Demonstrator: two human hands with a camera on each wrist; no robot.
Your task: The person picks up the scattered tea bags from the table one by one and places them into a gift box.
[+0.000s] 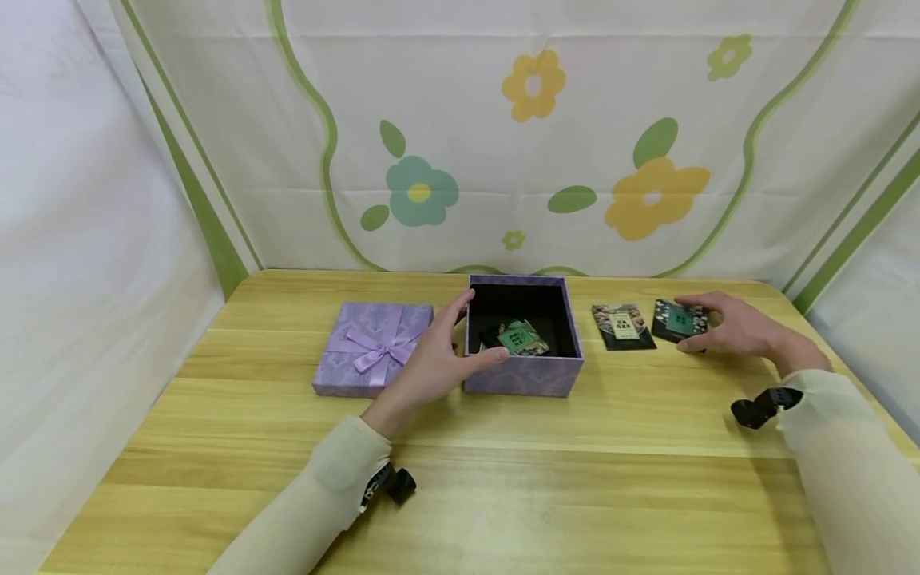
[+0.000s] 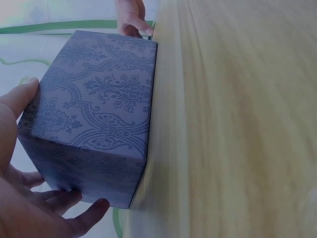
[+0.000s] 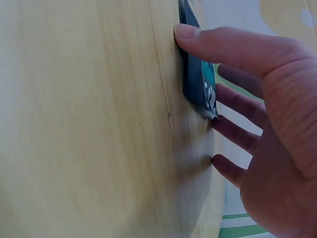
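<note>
1. Nearest: cream sleeves with black wrist cameras, forearms resting low over the wooden table [image 1: 503, 479], presumably for steady reach.
2. Left hand [image 1: 431, 359] cupped round the near-left corner of the open purple box [image 1: 521, 375]: thumb on the near wall, fingers along the left wall. Fingers mostly straight, pressing, not wrapped; likely bracing the box so it stays put. Same in the left wrist view: thumb [image 2: 20, 96] on one patterned face, fingertips at the lower edge.
3. Box look: purple damask-print card, dark lining, upright, lid off. Inside, a green-patterned packet [image 1: 523, 339] lying tilted on the floor, at least one darker one beside it; count unclear.
4. Lid [image 1: 374, 347] with lilac ribbon bow flat on the table just left of the box, left hand between them. Probably parked there to keep the opening free.
5. Right hand [image 1: 726, 323] further right, on a dark packet with teal centre [image 1: 679, 321]: thumb at the near edge, fingers over the far edge. Right wrist view: thumb tip [image 3: 188, 32] pressed at the edge of the packet [image 3: 198, 79], lower corner slightly off the table. Reads as a pinch starting; firm grip not confirmed.
6. Second packet [image 1: 624, 326], dark with pale green label, flat between box and right hand, untouched.
7. Far: floral cloth backdrop [image 1: 532, 144] behind the table.
</note>
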